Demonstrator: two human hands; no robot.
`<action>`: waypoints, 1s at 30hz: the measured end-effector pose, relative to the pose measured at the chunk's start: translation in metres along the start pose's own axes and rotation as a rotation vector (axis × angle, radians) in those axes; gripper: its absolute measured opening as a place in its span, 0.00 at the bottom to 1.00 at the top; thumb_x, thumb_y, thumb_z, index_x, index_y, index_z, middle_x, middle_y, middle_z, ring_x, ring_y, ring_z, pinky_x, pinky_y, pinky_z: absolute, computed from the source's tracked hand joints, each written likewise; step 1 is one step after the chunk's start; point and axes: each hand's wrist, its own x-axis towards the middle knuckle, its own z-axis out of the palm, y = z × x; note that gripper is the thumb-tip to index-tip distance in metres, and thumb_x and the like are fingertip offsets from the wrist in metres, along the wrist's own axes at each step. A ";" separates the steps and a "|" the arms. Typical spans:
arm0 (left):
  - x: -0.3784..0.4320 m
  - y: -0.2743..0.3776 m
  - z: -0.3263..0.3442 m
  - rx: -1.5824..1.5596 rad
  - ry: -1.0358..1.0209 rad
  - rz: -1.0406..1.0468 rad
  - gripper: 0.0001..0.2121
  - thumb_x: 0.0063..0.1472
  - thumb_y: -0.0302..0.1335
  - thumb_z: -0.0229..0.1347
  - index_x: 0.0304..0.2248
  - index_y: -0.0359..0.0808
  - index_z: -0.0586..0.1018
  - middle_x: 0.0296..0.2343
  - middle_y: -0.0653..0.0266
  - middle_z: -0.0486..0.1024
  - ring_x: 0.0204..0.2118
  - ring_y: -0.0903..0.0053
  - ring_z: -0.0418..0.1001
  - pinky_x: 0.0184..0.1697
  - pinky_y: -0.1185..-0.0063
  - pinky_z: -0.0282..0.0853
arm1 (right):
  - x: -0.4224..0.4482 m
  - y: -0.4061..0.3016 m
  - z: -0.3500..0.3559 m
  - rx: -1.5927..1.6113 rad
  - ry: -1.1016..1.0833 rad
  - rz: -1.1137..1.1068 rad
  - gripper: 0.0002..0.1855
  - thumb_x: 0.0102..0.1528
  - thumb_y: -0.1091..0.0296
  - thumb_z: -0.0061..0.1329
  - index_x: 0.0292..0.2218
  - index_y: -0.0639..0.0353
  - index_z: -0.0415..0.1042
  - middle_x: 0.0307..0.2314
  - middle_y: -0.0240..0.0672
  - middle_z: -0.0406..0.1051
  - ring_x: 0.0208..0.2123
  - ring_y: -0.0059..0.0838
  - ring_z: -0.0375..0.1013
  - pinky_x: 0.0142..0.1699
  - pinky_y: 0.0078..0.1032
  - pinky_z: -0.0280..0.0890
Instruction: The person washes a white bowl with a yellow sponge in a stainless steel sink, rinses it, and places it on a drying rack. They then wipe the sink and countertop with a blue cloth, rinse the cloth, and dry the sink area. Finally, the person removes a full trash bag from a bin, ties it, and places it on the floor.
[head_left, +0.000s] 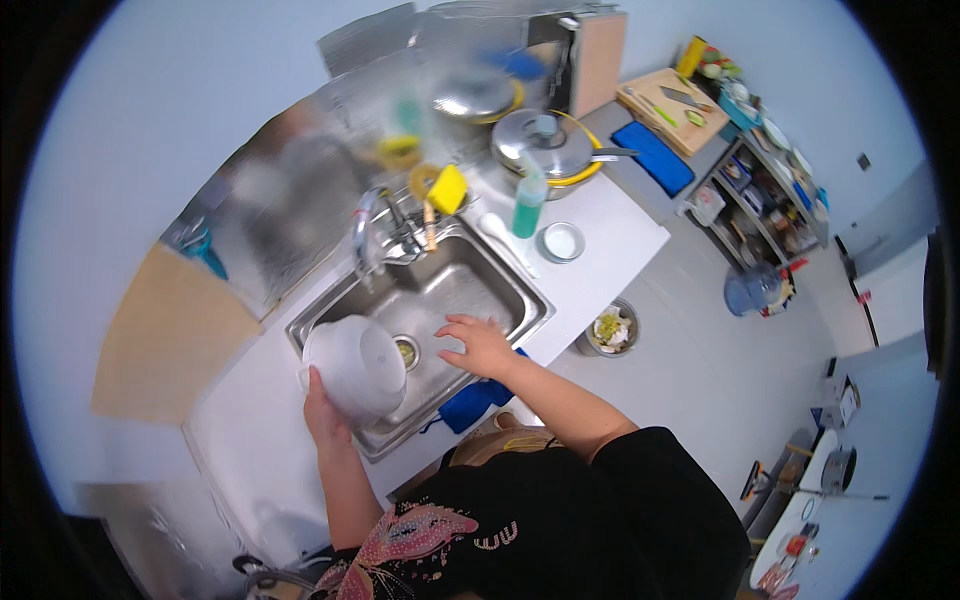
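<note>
My left hand (328, 409) grips a white pot or deep bowl (360, 367) by its side, tilted over the left part of the stainless steel sink (465, 281). Its round base faces up to the right, so the inside is hidden. Over the sink's right part hovers my right hand (478, 346), fingers spread and holding nothing. Between the two, the drain (406, 351) shows greenish scraps. At the sink's back edge stands the chrome faucet (367, 232); I cannot tell whether water runs from it.
Right of the sink are a white spoon (504, 238), a green liquid bottle (529, 206), small white bowls (562, 241) and a lidded steel pan (544, 146). A yellow sponge (448, 189) sits behind the faucet. A blue cloth (472, 405) hangs at the front edge. A waste bin (611, 330) stands on the floor.
</note>
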 end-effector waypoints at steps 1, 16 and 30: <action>-0.003 -0.001 -0.003 0.060 0.010 -0.014 0.29 0.67 0.45 0.52 0.56 0.29 0.68 0.53 0.53 0.71 0.55 0.61 0.69 0.58 0.63 0.64 | -0.003 -0.010 -0.008 0.227 -0.016 0.122 0.19 0.54 0.53 0.55 0.46 0.47 0.76 0.57 0.37 0.63 0.63 0.41 0.56 0.64 0.63 0.45; -0.112 -0.020 0.160 1.484 -1.166 1.068 0.11 0.43 0.36 0.65 0.21 0.45 0.74 0.18 0.68 0.70 0.26 0.69 0.73 0.38 0.72 0.69 | -0.102 0.087 -0.150 1.229 -0.339 0.508 0.43 0.59 0.33 0.43 0.61 0.59 0.56 0.54 0.45 0.64 0.50 0.39 0.72 0.42 0.37 0.78; -0.221 -0.256 0.527 1.432 -1.670 1.628 0.02 0.52 0.29 0.51 0.25 0.43 0.70 0.23 0.72 0.68 0.35 0.74 0.72 0.54 0.73 0.64 | -0.325 0.367 -0.349 1.052 0.381 0.689 0.32 0.48 0.79 0.47 0.56 0.66 0.63 0.43 0.45 0.74 0.40 0.34 0.77 0.43 0.27 0.73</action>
